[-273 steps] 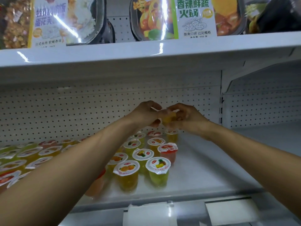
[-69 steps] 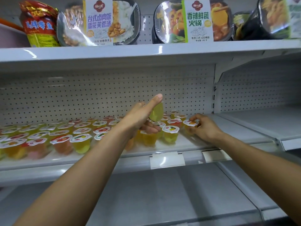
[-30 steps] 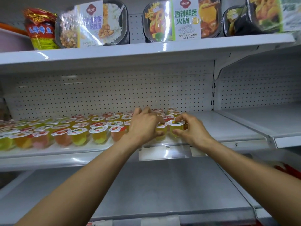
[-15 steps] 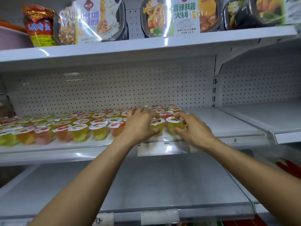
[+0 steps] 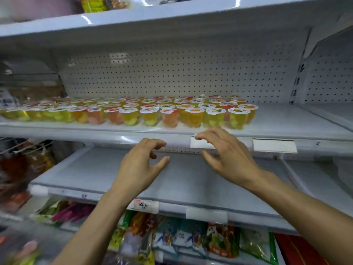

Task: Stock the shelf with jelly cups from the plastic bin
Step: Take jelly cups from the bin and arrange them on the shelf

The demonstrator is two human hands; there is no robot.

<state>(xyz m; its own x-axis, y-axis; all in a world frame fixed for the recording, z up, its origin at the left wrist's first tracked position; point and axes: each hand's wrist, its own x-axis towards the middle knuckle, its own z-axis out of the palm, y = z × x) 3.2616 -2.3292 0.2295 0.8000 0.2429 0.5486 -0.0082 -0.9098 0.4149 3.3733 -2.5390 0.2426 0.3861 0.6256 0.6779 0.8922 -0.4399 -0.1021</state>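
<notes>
Yellow jelly cups [image 5: 150,114] on shelf [image 5: 286,123], left hand [image 5: 139,167], right hand [image 5: 227,155], both grips loosely spread

Snack packets [image 5: 191,241] below, pegboard [image 5: 172,73] behind, blank price label [image 5: 274,146]

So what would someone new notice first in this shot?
Rows of colourful jelly cups crowd the left and middle of the white shelf. Just below its front edge, the left hand and right hand hover with fingers loosely curled, holding nothing, above the grey lower shelf.
</notes>
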